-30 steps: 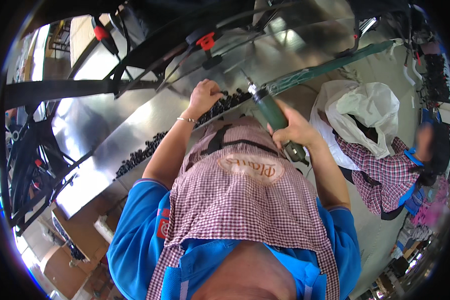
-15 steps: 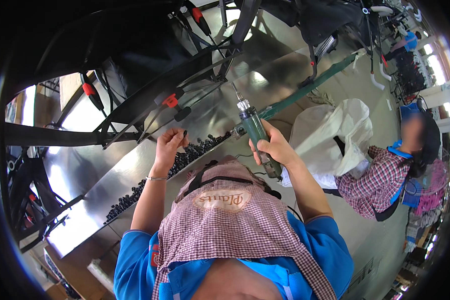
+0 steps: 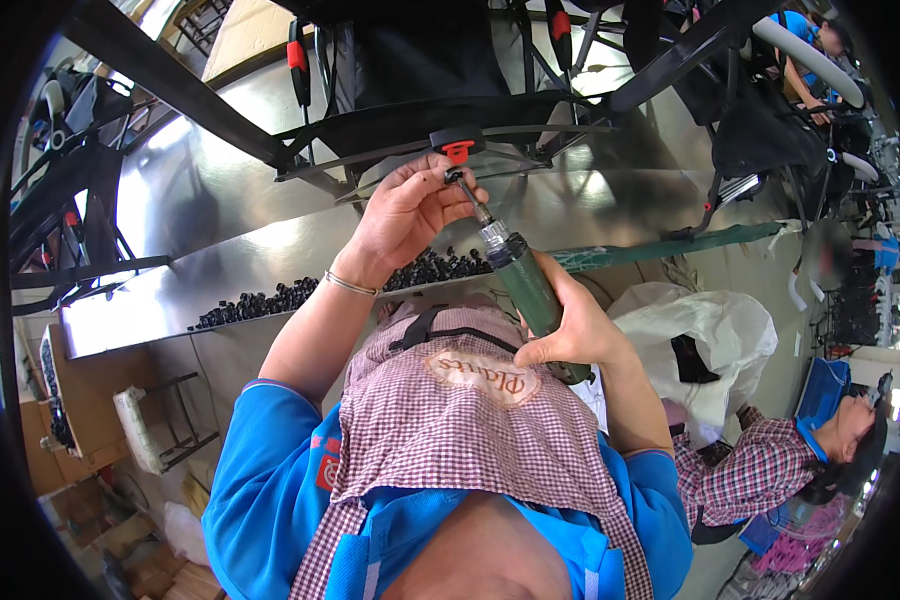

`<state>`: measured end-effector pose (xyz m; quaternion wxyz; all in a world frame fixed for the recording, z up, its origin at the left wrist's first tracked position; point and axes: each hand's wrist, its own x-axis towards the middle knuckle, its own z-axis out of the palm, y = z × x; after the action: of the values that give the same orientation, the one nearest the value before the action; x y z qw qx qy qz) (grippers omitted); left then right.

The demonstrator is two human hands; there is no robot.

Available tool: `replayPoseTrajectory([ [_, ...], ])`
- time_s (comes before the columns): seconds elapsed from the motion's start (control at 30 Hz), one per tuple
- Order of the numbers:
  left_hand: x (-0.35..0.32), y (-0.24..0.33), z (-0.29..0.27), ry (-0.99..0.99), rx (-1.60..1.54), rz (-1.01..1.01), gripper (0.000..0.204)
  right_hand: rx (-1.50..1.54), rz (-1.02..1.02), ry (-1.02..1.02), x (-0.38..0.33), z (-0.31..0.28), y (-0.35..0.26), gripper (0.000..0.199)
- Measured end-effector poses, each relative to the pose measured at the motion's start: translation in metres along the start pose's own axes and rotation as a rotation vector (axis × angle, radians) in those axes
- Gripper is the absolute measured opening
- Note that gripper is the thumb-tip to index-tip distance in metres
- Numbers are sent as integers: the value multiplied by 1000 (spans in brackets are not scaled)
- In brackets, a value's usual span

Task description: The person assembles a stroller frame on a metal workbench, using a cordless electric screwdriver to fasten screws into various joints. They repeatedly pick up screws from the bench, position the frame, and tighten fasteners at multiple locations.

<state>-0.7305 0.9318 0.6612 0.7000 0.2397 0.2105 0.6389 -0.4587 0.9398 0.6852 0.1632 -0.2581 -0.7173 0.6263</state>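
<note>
My left hand (image 3: 398,212) pinches a small black part (image 3: 454,175) just below a red-and-black fitting (image 3: 457,151) on a dark tubular frame (image 3: 390,165) with black fabric. In my right hand (image 3: 588,325) is a green electric screwdriver (image 3: 526,290), fingers wrapped round its body. The bit slants up and left, its tip at the small black part between my left fingers. Whether the tip touches the part is hard to tell. Along the near edge of the metal table (image 3: 210,250) lies a pile of small black parts (image 3: 290,298), partly hidden behind my left forearm.
Other black frames (image 3: 60,215) stand at left, and more hang at upper right. A green strip (image 3: 670,246) runs along the table's edge. To the right are a white sack (image 3: 735,325) and a person in a checked top (image 3: 745,475). Cardboard boxes (image 3: 100,400) sit lower left.
My left hand has moved up and right with the small black part, to the red-and-black fitting. The screwdriver's bit has come to that part. The view has turned, shifting the frame.
</note>
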Motion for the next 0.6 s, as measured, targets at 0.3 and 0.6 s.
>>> replayPoseTrajectory([
  [0.3, 8, 40, 32, -131, 465, 23, 11, 344, 161, -133, -8, -8, -30, 116],
  [0.6, 56, 115, 113, -263, 1163, -100, 19, -115, -97, 229, -17, -1, -43, 115],
])
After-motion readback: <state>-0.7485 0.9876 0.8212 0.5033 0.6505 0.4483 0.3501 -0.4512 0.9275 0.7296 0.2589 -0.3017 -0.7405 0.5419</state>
